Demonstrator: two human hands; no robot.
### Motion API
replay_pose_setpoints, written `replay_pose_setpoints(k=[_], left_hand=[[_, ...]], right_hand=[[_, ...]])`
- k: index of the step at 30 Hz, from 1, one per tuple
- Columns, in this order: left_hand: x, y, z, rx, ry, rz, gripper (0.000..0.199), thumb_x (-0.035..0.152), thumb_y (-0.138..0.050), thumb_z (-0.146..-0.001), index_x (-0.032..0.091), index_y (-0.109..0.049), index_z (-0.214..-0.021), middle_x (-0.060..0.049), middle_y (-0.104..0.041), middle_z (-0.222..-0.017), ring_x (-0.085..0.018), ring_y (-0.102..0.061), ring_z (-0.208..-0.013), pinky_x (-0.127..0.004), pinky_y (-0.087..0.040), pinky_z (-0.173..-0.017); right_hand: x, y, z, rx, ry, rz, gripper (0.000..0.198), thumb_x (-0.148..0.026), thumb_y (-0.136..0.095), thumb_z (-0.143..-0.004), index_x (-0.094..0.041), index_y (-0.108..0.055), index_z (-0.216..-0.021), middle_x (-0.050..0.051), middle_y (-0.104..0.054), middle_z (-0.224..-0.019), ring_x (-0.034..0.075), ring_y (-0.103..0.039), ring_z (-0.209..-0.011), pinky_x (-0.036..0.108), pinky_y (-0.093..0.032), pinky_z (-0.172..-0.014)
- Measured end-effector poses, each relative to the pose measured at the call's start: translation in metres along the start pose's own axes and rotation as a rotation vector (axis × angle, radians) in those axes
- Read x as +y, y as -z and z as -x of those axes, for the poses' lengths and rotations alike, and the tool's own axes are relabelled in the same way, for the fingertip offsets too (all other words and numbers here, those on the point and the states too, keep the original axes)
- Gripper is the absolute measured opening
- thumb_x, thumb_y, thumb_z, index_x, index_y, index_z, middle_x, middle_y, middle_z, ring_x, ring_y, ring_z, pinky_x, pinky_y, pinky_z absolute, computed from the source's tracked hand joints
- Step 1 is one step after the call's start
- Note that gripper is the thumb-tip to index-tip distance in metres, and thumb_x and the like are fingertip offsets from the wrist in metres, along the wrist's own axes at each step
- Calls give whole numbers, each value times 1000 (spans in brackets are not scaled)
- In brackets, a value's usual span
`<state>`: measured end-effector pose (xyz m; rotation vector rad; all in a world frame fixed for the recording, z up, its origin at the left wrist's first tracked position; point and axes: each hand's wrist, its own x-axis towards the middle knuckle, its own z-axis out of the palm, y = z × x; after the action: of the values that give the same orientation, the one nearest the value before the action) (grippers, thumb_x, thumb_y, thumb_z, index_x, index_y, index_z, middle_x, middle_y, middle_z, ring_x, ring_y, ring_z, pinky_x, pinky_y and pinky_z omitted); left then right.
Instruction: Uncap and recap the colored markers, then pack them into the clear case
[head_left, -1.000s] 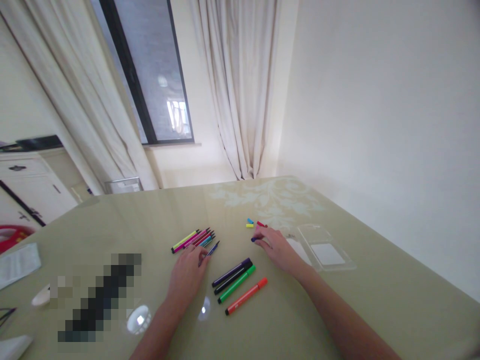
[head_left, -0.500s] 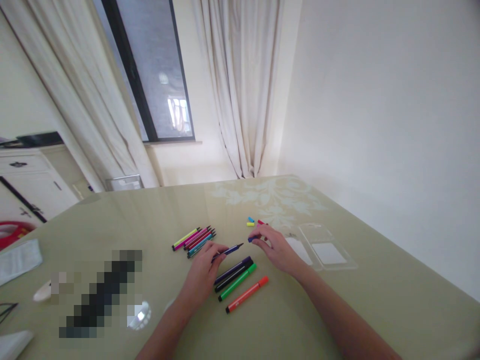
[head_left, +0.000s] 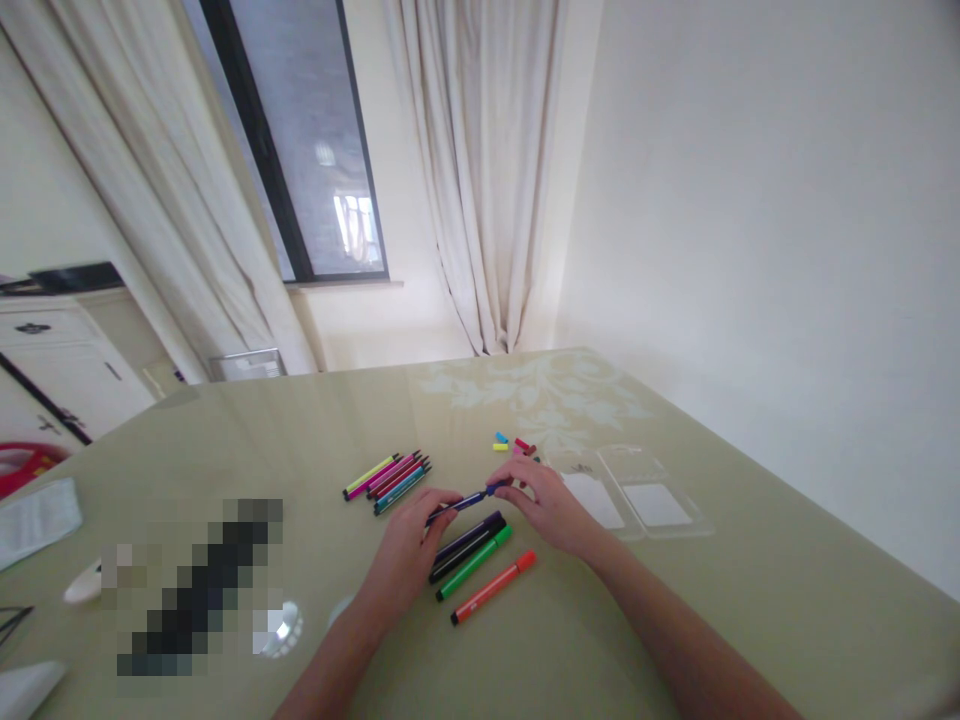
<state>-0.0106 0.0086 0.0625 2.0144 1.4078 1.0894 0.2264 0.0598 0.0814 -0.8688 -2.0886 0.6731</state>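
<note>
My left hand [head_left: 417, 527] grips the barrel of a dark blue marker [head_left: 466, 503], its tip pointing right. Pinched in my right hand [head_left: 541, 498] is a blue marker cap [head_left: 496, 489], right at the marker's tip; whether the tip is inside it I cannot tell. Below the hands lie capped markers: a dark purple one [head_left: 480, 535], a black one, a green one [head_left: 474, 564] and an orange-red one [head_left: 493, 588]. Left of my left hand, several uncapped markers [head_left: 390, 482] lie side by side. Beyond my right hand are loose caps, including a yellow one [head_left: 500, 448].
A clear plastic case [head_left: 660, 500] with white inserts lies unfolded to the right. On the left of the table [head_left: 247, 440] are a blurred dark patch, a light reflection, a white cloth-like item [head_left: 39, 522] and a pale rounded object. A wall runs along the right side.
My right hand has moved slightly left with the cap, closing the gap to the marker's tip. More loose caps show behind my right hand.
</note>
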Motion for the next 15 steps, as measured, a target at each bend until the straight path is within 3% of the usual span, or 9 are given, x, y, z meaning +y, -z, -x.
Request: replay_pose_setpoints(k=[15], left_hand=[[8, -2, 3, 53, 133, 155, 30, 38, -56, -92, 24, -79, -105, -3, -78, -86, -21, -72, -81, -31, -55, -76]], right_hand=[[-4, -7, 0, 46, -19, -120, 17, -34, -67, -95, -24, -80, -96, 3, -76, -87, 19, -67, -82, 31, -51, -79]])
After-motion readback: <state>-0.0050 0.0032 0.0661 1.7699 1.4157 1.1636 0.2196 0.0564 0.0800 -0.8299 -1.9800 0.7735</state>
